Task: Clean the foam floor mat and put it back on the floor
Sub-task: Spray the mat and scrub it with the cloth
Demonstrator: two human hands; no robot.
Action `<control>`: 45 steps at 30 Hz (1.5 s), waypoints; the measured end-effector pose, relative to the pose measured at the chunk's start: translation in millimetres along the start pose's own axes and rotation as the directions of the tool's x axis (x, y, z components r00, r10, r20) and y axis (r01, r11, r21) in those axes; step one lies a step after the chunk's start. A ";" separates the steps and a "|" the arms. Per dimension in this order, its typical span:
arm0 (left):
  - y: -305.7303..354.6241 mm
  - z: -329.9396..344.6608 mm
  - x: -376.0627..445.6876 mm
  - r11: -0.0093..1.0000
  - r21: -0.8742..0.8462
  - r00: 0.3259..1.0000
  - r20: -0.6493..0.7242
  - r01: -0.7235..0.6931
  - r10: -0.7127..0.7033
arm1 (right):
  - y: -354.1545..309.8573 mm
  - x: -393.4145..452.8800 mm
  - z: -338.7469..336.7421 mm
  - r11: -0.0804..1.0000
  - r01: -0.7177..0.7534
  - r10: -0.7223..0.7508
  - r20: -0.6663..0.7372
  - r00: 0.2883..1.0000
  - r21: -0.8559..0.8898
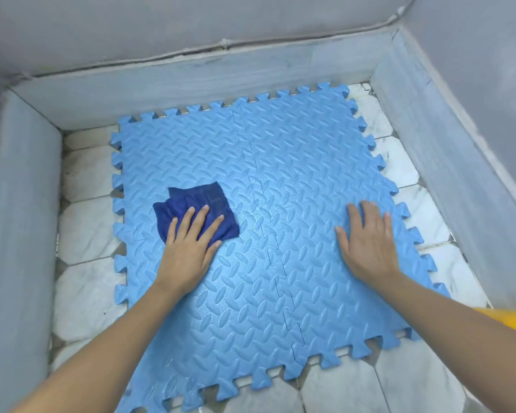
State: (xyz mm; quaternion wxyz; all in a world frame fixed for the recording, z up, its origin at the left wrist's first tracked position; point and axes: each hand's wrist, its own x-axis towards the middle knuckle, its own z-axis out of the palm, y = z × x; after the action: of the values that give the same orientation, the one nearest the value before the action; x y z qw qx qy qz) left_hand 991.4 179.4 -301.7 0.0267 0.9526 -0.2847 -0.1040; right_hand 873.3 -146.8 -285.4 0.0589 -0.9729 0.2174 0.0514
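**Both hands flat on the blue foam mat, cloth under the left**

Where the interlocking foam floor mat (280, 234) lies flat on the pale tiled floor (87, 234), its toothed edges leave only narrow strips of tile showing on every side. Off the mat's far edge the teeth sit just short of the grey skirting (191, 93), almost touching it. Off the mat's left edge a slim band of tile runs beside the left skirting wall (21, 204); off its right edge a similar band, widening toward the near corner, separates it from the right skirting wall (447, 150). Near the mat's front edge more tile is open. A zigzag seam runs down the mat's middle, joining its panels.

On the mat's left half, a dark blue cloth (203, 201) lies bunched and folded, well inside the left edge. The left hand (188, 248) presses down on the near part of this cloth with fingers straight and spread, palm on the mat surface behind it. On the mat's right half, the right hand (367, 239) rests flat directly on the foam, fingers extended and holding nothing, close to the right toothed edge. A yellow sleeve (513, 320) shows beyond the mat's right near corner.
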 end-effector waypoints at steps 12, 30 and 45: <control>9.2 13.8 -6.0 0.999 0.011 0.998 0.040 -0.053 0.053 | -40.2 10.0 38.4 0.992 0.073 -0.066 -0.066 0.996 0.107; -27.9 -378.9 132.1 0.988 0.138 0.898 -0.441 0.063 0.005 | -243.5 221.9 -471.8 0.905 0.419 -0.352 -0.687 0.636 -0.075; -63.7 -345.4 125.2 0.979 0.002 0.908 -0.374 0.202 -0.187 | -263.3 242.5 -462.8 0.966 0.203 -0.259 -0.630 0.732 -0.162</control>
State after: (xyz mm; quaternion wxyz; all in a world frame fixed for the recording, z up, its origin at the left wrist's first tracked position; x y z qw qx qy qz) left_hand 1201.5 161.1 5.8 0.0502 0.9789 -0.1802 0.0819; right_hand 1239.0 -74.8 165.5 -0.0537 -0.9516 0.0995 -0.2858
